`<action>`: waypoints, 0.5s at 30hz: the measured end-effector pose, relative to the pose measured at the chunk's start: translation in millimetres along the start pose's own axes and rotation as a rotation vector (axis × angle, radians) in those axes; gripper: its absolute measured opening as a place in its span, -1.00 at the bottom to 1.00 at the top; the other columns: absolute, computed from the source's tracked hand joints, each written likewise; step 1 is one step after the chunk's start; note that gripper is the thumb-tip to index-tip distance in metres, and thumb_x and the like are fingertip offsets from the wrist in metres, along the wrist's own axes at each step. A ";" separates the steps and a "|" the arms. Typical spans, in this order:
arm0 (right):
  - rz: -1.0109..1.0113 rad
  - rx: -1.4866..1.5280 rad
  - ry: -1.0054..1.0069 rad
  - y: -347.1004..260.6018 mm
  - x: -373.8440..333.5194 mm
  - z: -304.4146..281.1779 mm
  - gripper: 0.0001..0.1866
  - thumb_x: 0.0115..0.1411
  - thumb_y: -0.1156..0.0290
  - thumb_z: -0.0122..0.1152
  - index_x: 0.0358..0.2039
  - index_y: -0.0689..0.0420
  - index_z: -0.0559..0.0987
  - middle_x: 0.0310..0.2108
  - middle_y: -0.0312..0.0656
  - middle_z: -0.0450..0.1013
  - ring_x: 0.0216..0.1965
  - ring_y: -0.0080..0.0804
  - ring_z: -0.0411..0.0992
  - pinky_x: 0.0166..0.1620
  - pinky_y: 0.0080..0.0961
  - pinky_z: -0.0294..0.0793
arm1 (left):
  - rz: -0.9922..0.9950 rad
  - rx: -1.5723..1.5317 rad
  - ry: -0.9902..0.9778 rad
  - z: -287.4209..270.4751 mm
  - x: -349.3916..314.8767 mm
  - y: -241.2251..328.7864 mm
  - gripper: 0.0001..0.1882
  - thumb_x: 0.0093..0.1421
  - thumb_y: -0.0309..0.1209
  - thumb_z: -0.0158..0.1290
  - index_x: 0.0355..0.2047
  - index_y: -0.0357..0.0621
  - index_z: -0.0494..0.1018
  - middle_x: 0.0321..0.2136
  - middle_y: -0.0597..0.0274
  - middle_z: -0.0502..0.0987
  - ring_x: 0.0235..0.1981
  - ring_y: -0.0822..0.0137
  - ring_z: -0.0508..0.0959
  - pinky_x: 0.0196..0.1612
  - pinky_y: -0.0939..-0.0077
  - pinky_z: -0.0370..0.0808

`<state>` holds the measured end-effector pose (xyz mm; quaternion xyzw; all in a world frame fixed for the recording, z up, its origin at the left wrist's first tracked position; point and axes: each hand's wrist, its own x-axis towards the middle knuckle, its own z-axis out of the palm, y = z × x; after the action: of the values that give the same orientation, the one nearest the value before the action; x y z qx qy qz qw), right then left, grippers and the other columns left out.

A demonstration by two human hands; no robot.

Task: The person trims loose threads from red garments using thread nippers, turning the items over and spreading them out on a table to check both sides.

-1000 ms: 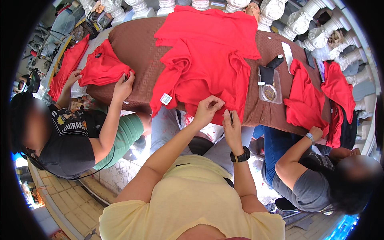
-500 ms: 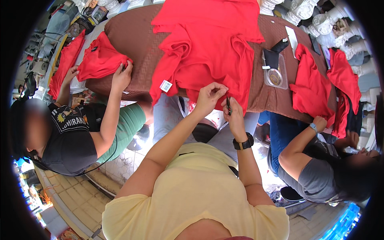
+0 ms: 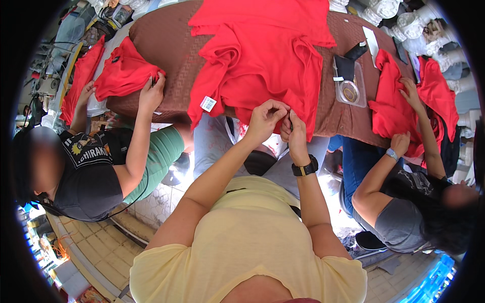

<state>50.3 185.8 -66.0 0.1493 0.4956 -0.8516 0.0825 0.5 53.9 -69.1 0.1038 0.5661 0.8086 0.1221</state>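
A red garment [image 3: 262, 65] lies rumpled on the brown-covered table in front of me, its near edge hanging over the side. A white tag [image 3: 207, 104] shows on its lower left part. My left hand [image 3: 267, 120] is closed in a pinch on the garment's near edge. Right beside it, fingertips almost touching, my right hand [image 3: 295, 132] is closed around small dark thread snips [image 3: 291, 122], mostly hidden by the fingers. A dark watch sits on my right wrist.
On the brown tablecloth [image 3: 166, 43], a clear plastic tray [image 3: 359, 91] holds a tape roll and a black item. To my left a person handles red cloth [image 3: 126, 73]; to my right another handles a red garment [image 3: 391, 96]. White balusters [image 3: 411, 28] stand beyond.
My hands have drawn closer together, and the snips have turned further into my right hand's fingers. The person on the right has reached a hand up onto their red garment.
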 end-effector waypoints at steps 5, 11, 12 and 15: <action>-0.260 -0.343 0.276 -13.0 -30.3 -6.6 -0.70 0.47 0.18 -0.02 -0.37 0.09 0.44 -0.62 -0.50 0.15 -0.69 -0.76 0.02 -0.63 -0.67 -0.06 | 0.102 0.416 -0.058 -12.6 -20.7 14.3 -0.91 0.27 -0.54 0.16 -0.25 -0.27 0.50 -0.25 0.20 0.56 -0.22 0.38 0.56 -0.06 0.49 0.50; -0.178 -0.164 0.268 -33.0 -28.4 -24.6 -0.84 0.39 0.31 0.19 -0.15 0.12 0.56 -0.57 -0.50 0.29 -0.66 -0.81 0.07 -0.62 -0.66 -0.04 | 0.114 0.651 -0.234 6.7 -38.7 40.1 -0.74 0.11 -0.56 0.28 -0.20 -0.26 0.48 -0.30 0.13 0.48 -0.32 0.23 0.57 -0.22 0.40 0.53; -0.177 -0.185 0.248 -31.8 -24.3 -29.2 -0.83 0.38 0.31 0.21 -0.14 0.14 0.57 -0.56 -0.50 0.30 -0.66 -0.81 0.08 -0.62 -0.67 -0.04 | 0.144 0.652 -0.221 12.7 -37.5 34.4 -0.72 0.11 -0.57 0.28 -0.18 -0.26 0.47 -0.30 0.12 0.48 -0.32 0.22 0.57 -0.23 0.39 0.53; -0.146 -0.152 0.176 -34.5 -17.4 -35.0 -0.78 0.34 0.34 0.29 -0.12 0.21 0.61 -0.59 -0.54 0.30 -0.65 -0.83 0.12 -0.61 -0.68 -0.04 | 0.248 0.665 -0.129 26.6 -33.2 24.9 -0.66 0.10 -0.58 0.29 -0.12 -0.26 0.46 -0.28 0.09 0.47 -0.31 0.20 0.58 -0.23 0.37 0.55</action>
<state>62.7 233.1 -48.1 0.1802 0.5735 -0.7990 -0.0126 38.2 58.9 -37.7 0.2567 0.7725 0.5806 0.0183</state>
